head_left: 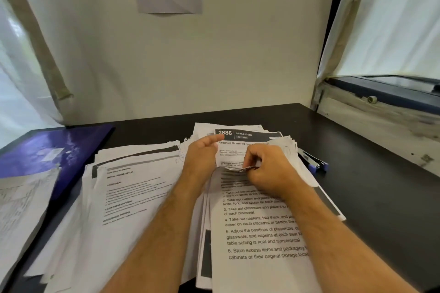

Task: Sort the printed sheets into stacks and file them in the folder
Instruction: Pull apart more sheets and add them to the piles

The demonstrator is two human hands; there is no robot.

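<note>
Both hands are working on one crumpled sheet (234, 150) headed "2886 DESK / STUDY": the left hand (202, 157) is gripping its left edge with the thumb lying along the dark header, while the right hand (266, 169) is pinching its creased lower edge with fingers curled tight. That sheet is being held just above the right-hand pile (262, 233), whose top page is showing numbered steps. Paper like this is light, limp and easy to tear, and this page is already wrinkled, so a gentle hold at two opposite edges looks safer than pulling at the crease; flat sheets are probably going to slide over one another if nudged. A second, looser spread of sheets (133, 192) is lying to the left, its edges fanned out and overlapping the right pile beneath the forearms. Beyond it, at the desk's left corner, the purple folder (47, 150) is lying with more paper across its near part. A dark stapler-like tool with blue trim (312, 162) is sitting just beside the right pile, partly under its far edge, where it could catch sheets being squared up.
</note>
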